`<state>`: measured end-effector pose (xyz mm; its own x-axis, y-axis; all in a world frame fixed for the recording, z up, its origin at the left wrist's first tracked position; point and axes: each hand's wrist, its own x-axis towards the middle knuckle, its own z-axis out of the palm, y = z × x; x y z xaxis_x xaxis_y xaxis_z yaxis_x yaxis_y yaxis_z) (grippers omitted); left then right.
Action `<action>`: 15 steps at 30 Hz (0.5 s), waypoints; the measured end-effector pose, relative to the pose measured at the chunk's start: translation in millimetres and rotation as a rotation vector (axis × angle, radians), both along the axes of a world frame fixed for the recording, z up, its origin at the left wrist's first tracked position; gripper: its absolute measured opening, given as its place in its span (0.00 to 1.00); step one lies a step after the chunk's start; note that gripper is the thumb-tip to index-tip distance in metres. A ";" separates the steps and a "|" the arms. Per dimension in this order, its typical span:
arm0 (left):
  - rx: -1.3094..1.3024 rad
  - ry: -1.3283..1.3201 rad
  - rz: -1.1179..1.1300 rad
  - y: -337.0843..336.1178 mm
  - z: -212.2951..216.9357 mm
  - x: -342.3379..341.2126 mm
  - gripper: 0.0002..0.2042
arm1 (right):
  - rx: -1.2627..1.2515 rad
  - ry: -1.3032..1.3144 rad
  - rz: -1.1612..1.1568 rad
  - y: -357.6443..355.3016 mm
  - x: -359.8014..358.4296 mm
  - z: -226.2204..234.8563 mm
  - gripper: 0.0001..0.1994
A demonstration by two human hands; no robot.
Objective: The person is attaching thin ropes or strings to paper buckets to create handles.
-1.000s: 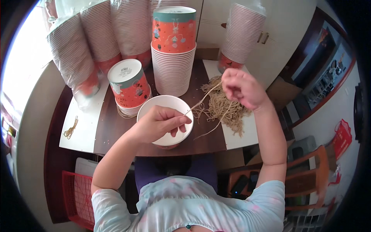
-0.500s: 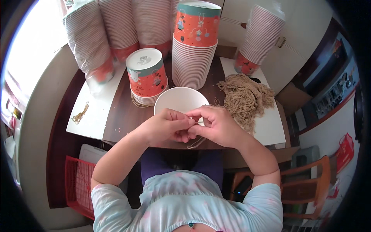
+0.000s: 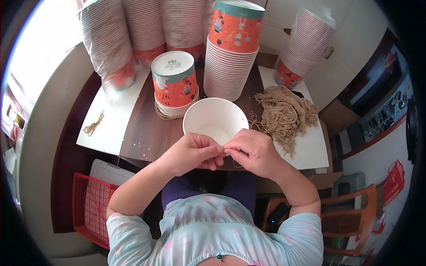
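Observation:
Close together at the table's front edge, my left hand (image 3: pixel 195 153) and my right hand (image 3: pixel 254 150) pinch a thin, light-coloured cord between thumbs and forefingers. A short loop of the cord (image 3: pixel 238 164) hangs below my right fingers; the rest is hidden by the fingers. Just beyond my hands a paper bucket (image 3: pixel 213 106) lies with its white inside facing me, its near rim partly covered by my hands. A small dark spot shows on its right inner wall. To the right is a tangled heap of tan cords (image 3: pixel 286 115).
A short stack of orange-and-green paper buckets (image 3: pixel 175 88) stands upside down behind, tan cord around its base. Beside it rises a taller stack (image 3: pixel 228 66). Plastic-wrapped stacks (image 3: pixel 108 48) line the back left; another wrapped stack (image 3: pixel 306 44) stands back right. A small cord bundle (image 3: pixel 94 124) lies left.
My fingertips have come from a looser, overlapping hold to a tip-to-tip pinch on the cord. The view has shifted slightly, so the table's things appear a little to the right.

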<state>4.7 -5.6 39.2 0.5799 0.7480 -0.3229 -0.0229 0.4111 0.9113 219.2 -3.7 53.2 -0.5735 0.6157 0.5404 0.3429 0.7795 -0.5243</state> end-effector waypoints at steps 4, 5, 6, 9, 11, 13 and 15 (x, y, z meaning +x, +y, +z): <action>0.076 -0.005 -0.051 -10.1 -3.0 -1.0 0.11 | 0.096 -0.027 0.003 -10.2 0.3 -2.5 0.05; -0.002 -0.050 -0.057 -11.7 -5.3 -2.0 0.12 | 0.112 -0.031 0.016 -13.0 0.3 -1.4 0.06; -0.081 -0.096 -0.064 -13.6 -7.2 -2.5 0.12 | 0.127 -0.035 0.029 -15.5 0.4 -1.2 0.06; -0.199 -0.204 -0.071 -12.9 -11.0 -1.5 0.14 | 0.163 -0.009 0.036 -16.0 0.8 -3.4 0.07; -0.152 -0.159 -0.076 -15.6 -12.2 0.2 0.13 | 0.163 -0.008 0.042 -15.7 1.5 -5.6 0.07; -0.103 -0.113 -0.083 -17.2 -13.1 0.9 0.13 | 0.163 -0.008 0.044 -16.3 1.9 -7.2 0.07; -0.028 -0.098 -0.075 -18.1 -13.0 0.5 0.11 | 0.182 -0.015 0.031 -17.4 1.5 -8.1 0.07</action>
<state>5.1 -23.7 26.1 0.6642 0.6925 -0.2817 -0.0797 0.4402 0.8944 220.7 -21.1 45.0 -0.5995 0.4899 0.6330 0.3233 0.8716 -0.3684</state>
